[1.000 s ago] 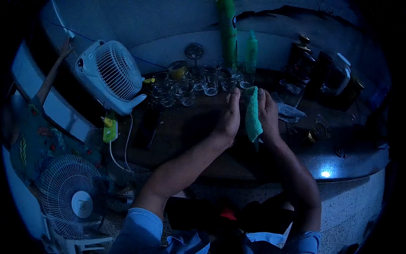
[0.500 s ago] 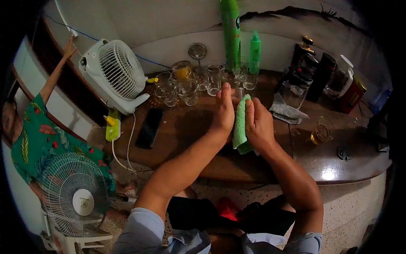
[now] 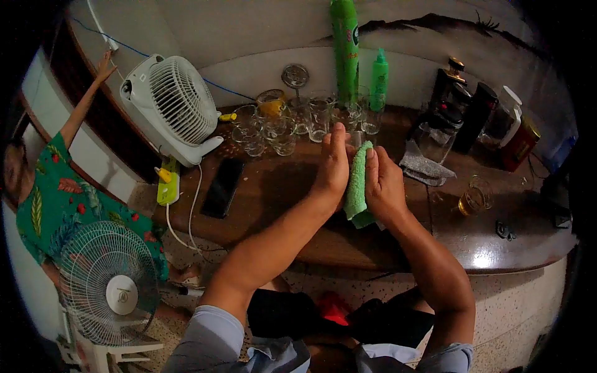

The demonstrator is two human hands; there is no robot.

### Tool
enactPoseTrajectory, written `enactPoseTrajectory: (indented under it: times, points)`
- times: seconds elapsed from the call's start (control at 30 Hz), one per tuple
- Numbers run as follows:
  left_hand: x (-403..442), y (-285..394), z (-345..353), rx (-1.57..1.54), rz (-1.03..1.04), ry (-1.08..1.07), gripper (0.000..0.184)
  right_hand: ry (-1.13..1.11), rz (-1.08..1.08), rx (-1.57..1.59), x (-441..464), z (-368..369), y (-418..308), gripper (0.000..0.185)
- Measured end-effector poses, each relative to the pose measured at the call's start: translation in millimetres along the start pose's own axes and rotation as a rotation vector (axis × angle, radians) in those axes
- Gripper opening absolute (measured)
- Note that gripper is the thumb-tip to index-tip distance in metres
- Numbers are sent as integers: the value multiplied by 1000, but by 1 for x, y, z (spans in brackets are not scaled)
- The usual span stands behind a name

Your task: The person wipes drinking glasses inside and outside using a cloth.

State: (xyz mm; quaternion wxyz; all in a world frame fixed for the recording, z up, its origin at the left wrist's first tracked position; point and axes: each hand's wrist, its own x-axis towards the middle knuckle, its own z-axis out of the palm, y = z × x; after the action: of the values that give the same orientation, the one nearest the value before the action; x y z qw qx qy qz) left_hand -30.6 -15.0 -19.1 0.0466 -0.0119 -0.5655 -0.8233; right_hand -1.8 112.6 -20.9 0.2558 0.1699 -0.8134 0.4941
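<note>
A folded light green cloth (image 3: 356, 193) hangs between my hands over the table's front part. My right hand (image 3: 384, 183) is closed on it, thumb along its upper end. My left hand (image 3: 334, 165) is at the cloth's left, fingers pressed round what looks like a clear glass (image 3: 357, 138), whose rim shows above the cloth; most of it is hidden. Behind my hands several clear glass mugs (image 3: 278, 133) and glasses (image 3: 319, 118) stand in a group. A grey cloth (image 3: 425, 165) lies right of my right hand.
A white box fan (image 3: 177, 102), a black phone (image 3: 222, 188) and a green power strip (image 3: 168, 183) are at the left. Green bottles (image 3: 379, 79) stand at the back. A mug of amber liquid (image 3: 474, 200) is at the right. Beyond a standing fan (image 3: 109, 283), a person (image 3: 81, 193) raises an arm.
The room has gone from dark blue to lit. The cloth has tilted and shifted a little left with my right hand. My left hand has hardly moved.
</note>
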Motion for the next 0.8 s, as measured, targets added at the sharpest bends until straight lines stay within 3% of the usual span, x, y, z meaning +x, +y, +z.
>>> enactPoseTrajectory:
  times: [0.13, 0.23, 0.33, 0.4, 0.5, 0.6, 0.67, 0.77, 0.8]
  points:
    - [3, -2, -1, 2, 4, 0, 61, -10, 10, 7, 0, -1, 0, 38]
    - [-5, -2, 6, 208, 132, 127, 57, 13, 40, 8, 1, -2, 0, 38]
    - [-3, -16, 11, 14, 23, -64, 50, 106, 135, 144, 12, -3, 10, 39]
    - [-12, -20, 19, -51, -51, -50, 51, 103, 230, 356, 18, -10, 11, 41]
    - [-12, -14, 19, -95, -6, -144, 56, 53, 31, 36, 21, -20, 5, 43]
    - [-12, 1, 12, -109, 32, -190, 55, 28, -111, -3, 20, -15, -8, 48]
    - [-11, 9, 10, -207, 9, -55, 57, -43, -16, 13, 16, -9, -14, 50]
    - [16, 5, -17, -235, 15, -92, 59, -162, -82, -334, 4, -4, -35, 41]
    - [13, 12, -15, -183, 37, -10, 59, -196, -85, -365, 4, -6, -42, 40]
